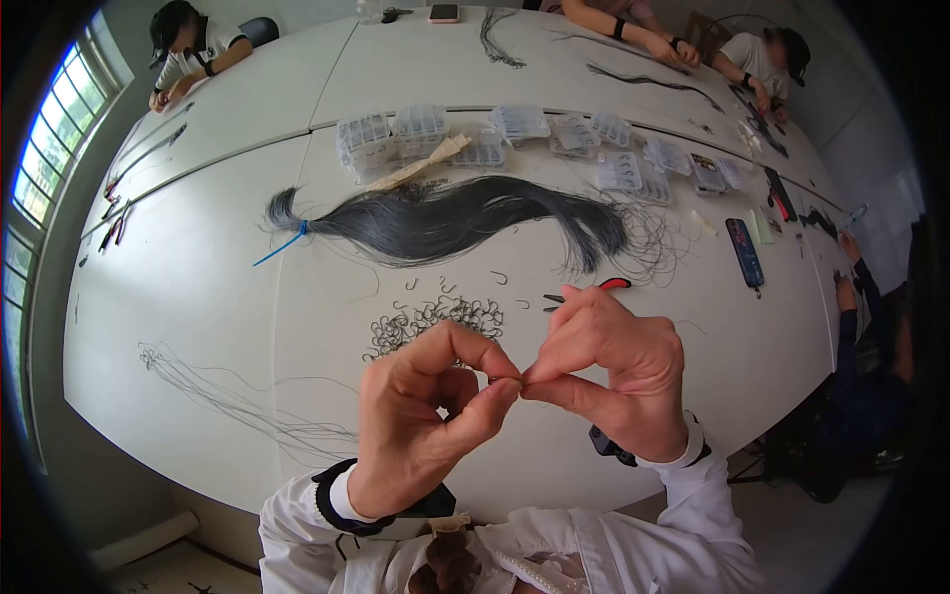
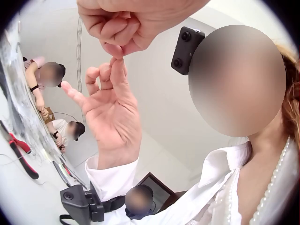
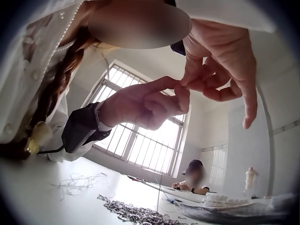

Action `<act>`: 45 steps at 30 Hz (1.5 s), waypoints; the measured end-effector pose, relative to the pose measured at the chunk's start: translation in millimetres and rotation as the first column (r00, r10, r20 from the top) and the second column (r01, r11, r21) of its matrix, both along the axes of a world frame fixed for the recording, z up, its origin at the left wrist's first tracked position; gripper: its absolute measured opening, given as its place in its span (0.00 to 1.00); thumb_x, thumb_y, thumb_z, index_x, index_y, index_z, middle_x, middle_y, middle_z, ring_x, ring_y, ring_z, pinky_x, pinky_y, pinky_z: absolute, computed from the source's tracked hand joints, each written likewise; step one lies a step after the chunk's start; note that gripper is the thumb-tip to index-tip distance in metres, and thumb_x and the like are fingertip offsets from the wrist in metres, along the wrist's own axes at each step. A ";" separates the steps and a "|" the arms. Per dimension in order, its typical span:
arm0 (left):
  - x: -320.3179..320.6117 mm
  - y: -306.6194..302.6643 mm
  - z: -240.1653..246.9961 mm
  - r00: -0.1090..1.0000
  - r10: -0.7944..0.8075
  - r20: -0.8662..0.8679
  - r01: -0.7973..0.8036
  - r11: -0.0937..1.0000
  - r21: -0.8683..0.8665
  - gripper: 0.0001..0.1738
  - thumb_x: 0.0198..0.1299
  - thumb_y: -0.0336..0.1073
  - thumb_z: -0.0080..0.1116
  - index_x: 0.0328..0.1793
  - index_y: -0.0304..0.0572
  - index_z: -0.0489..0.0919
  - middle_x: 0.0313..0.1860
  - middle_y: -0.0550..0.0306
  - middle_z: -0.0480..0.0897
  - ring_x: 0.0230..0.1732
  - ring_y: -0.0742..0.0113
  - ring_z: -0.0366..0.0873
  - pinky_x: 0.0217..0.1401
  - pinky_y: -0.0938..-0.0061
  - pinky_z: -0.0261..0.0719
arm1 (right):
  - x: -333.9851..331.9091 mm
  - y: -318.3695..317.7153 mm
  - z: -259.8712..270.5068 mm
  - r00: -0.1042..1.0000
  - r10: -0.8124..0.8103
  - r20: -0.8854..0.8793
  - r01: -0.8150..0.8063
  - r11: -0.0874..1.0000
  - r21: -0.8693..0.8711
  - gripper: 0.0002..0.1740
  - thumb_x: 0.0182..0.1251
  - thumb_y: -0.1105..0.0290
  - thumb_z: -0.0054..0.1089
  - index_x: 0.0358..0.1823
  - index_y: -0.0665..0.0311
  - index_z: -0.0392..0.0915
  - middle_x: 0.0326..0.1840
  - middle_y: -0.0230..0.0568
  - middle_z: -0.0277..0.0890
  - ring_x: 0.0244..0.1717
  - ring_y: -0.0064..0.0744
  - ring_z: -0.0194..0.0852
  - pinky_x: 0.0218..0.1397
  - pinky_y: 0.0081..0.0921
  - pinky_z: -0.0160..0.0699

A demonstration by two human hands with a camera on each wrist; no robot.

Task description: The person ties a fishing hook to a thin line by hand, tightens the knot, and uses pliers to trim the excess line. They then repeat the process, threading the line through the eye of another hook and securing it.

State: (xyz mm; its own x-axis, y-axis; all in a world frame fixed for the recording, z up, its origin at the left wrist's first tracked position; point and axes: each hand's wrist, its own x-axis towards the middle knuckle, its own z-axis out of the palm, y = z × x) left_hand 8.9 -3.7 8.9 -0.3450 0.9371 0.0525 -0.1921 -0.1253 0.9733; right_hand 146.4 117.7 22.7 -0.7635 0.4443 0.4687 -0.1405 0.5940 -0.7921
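In the head view my left hand [image 1: 426, 401] and right hand [image 1: 618, 371] meet fingertip to fingertip above the table's near side. The left thumb and forefinger pinch a small dark fish hook [image 1: 493, 379], mostly covered by the fingers. Right thumb and forefinger pinch at the same spot; I cannot tell what tiny thing they hold. Beyond the hands lies a loose pile of fish hooks [image 1: 435, 322], also in the right wrist view. Red-handled pliers [image 1: 614, 284] lie partly behind the right hand. The left wrist view shows the right hand's [image 2: 115, 112] other fingers spread.
A long bundle of dark line [image 1: 445, 220] with a blue tie [image 1: 302, 229] lies across the table [image 1: 188, 297]. Behind it stand clear plastic boxes [image 1: 520, 122]. Thin lines with hooks [image 1: 228, 396] lie left, a phone [image 1: 744, 252] right. Other people sit around the table.
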 end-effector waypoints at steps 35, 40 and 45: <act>-355.5 -254.0 -63.3 0.591 0.343 -0.730 -0.804 0.320 -0.501 0.09 0.49 0.32 0.66 0.35 0.37 0.83 0.25 0.59 0.82 0.16 0.84 0.65 0.13 0.88 0.56 | 13.7 -56.2 -43.1 0.951 0.189 0.243 -0.305 0.690 0.656 0.06 0.36 0.75 0.57 0.22 0.64 0.74 0.23 0.31 0.67 0.20 0.20 0.65 0.18 0.13 0.62; -382.3 -261.4 -90.8 0.450 0.375 -0.811 -0.893 0.168 -0.418 0.07 0.44 0.26 0.65 0.32 0.34 0.84 0.21 0.57 0.81 0.14 0.79 0.66 0.13 0.83 0.59 | -12.2 -84.3 -62.2 0.938 0.205 0.279 -0.345 0.490 0.801 0.05 0.36 0.73 0.56 0.19 0.65 0.72 0.22 0.34 0.67 0.22 0.22 0.65 0.19 0.13 0.62; -387.8 -263.2 -103.6 0.333 0.404 -0.852 -0.943 0.127 -0.309 0.05 0.44 0.24 0.64 0.30 0.34 0.86 0.19 0.55 0.81 0.15 0.76 0.70 0.16 0.82 0.65 | -17.6 -94.2 -78.0 0.881 0.132 0.455 -0.467 0.398 0.790 0.11 0.48 0.74 0.56 0.34 0.70 0.79 0.30 0.39 0.73 0.25 0.23 0.70 0.22 0.14 0.67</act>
State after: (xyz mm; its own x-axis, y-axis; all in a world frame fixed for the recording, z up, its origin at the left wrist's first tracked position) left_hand -378.9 -266.9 -94.8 -0.9993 0.0269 0.0269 0.0378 0.7882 0.6143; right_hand 128.8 23.5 -55.3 -0.9160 -0.3494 0.1970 -0.3405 0.9369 0.0786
